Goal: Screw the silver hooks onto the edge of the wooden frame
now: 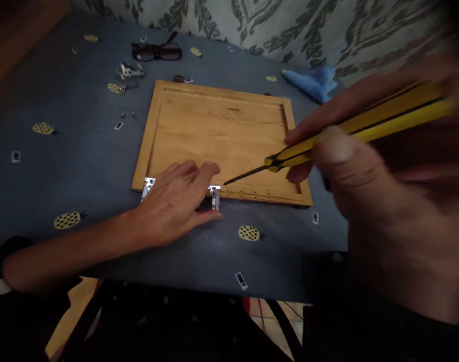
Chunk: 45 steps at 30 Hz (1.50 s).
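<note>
A wooden panel (221,136) with a raised frame lies on the cloth-covered table. Across its near edge rests my left hand (172,201), fingers spread and bent on the wood, thumb apart from them in front of the edge. One metal hinge (214,193) shows between that thumb and index finger; another hinge (149,185) is partly hidden by the hand on its left. My right hand (380,201), large and slightly blurred, is closed around a screwdriver (308,148) with a yellow and black handle. Its tip points at the panel's near edge, just right of the hinge; contact cannot be made out.
Loose metal hinge parts (130,71) and small screws (134,115) lie left of the panel. Eyeglasses (157,51) sit behind them. A blue cloth-like object (312,85) lies at the back right. The tablecloth (101,156) has pineapple prints; patterned fabric (252,20) rises behind.
</note>
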Available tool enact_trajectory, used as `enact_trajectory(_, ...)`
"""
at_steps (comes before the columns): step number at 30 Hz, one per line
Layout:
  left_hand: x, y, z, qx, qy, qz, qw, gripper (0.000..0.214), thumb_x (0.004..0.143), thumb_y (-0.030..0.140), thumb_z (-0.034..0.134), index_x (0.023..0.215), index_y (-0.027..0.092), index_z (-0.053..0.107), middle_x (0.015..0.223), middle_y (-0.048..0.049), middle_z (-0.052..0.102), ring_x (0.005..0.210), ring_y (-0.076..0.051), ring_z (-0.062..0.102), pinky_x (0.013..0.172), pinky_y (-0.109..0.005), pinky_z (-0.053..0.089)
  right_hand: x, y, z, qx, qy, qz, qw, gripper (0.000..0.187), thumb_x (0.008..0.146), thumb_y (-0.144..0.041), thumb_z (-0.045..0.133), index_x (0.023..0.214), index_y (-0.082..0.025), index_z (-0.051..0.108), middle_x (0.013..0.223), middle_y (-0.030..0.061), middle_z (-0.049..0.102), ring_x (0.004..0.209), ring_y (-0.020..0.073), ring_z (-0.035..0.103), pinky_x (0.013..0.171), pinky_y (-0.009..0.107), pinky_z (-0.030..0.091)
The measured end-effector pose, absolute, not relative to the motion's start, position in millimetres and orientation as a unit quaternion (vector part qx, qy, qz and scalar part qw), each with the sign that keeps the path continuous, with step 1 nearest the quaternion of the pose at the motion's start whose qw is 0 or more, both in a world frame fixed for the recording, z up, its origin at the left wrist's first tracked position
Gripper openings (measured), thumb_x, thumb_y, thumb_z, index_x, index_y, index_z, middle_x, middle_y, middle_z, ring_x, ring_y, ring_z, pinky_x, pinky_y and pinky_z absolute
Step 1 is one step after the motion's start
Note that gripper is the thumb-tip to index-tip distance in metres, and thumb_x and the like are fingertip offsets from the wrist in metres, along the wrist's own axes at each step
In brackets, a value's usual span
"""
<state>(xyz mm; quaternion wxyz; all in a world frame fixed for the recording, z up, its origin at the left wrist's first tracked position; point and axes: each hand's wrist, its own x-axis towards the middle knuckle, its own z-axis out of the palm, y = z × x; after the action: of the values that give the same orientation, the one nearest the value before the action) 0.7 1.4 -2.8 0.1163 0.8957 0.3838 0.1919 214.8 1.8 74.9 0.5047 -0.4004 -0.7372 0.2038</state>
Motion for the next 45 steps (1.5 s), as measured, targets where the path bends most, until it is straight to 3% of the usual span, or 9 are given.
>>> enact_trajectory(4,2,1,-2,0.892,0.392,0.19,0.123,0.056,0.078,0.04,0.077,0.118,0.017,0.045,0.098,-0.0061,0.066,0.094,-0.025,0.06,0.078,-0.034,0.044,210,-3,58,-0.399,-0.77,0.17,0.468,0.008,0.084,-0.028,0.073,0.091,-0.03,0.071,0.081,-0.0013,0.066,0.058,0.0157,0.063,0.045,0.03,0.051)
enact_trajectory(11,3,1,0,0.891,0.395,0.183,0.127,0.058,0.079,0.042,0.076,0.12,0.016,0.046,0.098,-0.0058,0.066,0.095,-0.026,0.061,0.079,-0.035,0.045,214,2,49,-0.404,-0.772,0.173,0.459,0.01,0.083,-0.03,0.074,0.09,-0.033,0.069,0.08,-0.003,0.067,0.058,0.0164,0.063,0.047,0.032,0.05)
enact_trajectory(22,4,1,1,0.89,0.399,0.176,0.131,0.057,0.08,0.043,0.075,0.121,0.016,0.045,0.099,-0.0061,0.066,0.095,-0.026,0.061,0.079,-0.036,0.045,214,4,45,-0.383,-0.776,0.193,0.462,0.012,0.081,-0.023,0.076,0.09,-0.028,0.069,0.082,-0.0024,0.068,0.057,0.0147,0.063,0.047,0.031,0.052)
enact_trajectory(31,4,1,2,0.889,0.404,0.172,0.132,0.055,0.08,0.043,0.075,0.119,0.018,0.045,0.098,-0.0056,0.065,0.092,-0.025,0.06,0.076,-0.034,0.044,207,-3,51,-0.414,-0.778,0.168,0.441,0.014,0.078,-0.029,0.08,0.086,-0.03,0.068,0.079,-0.0031,0.066,0.06,0.0147,0.064,0.048,0.029,0.054)
enact_trajectory(45,4,0,3,0.889,0.404,0.17,0.132,0.052,0.082,0.043,0.073,0.118,0.018,0.046,0.097,-0.0058,0.063,0.094,-0.026,0.06,0.077,-0.036,0.045,200,0,48,-0.381,-0.781,0.122,0.479,0.02,0.077,-0.032,0.08,0.075,-0.026,0.061,0.069,-0.0027,0.06,0.056,0.0143,0.057,0.047,0.029,0.045)
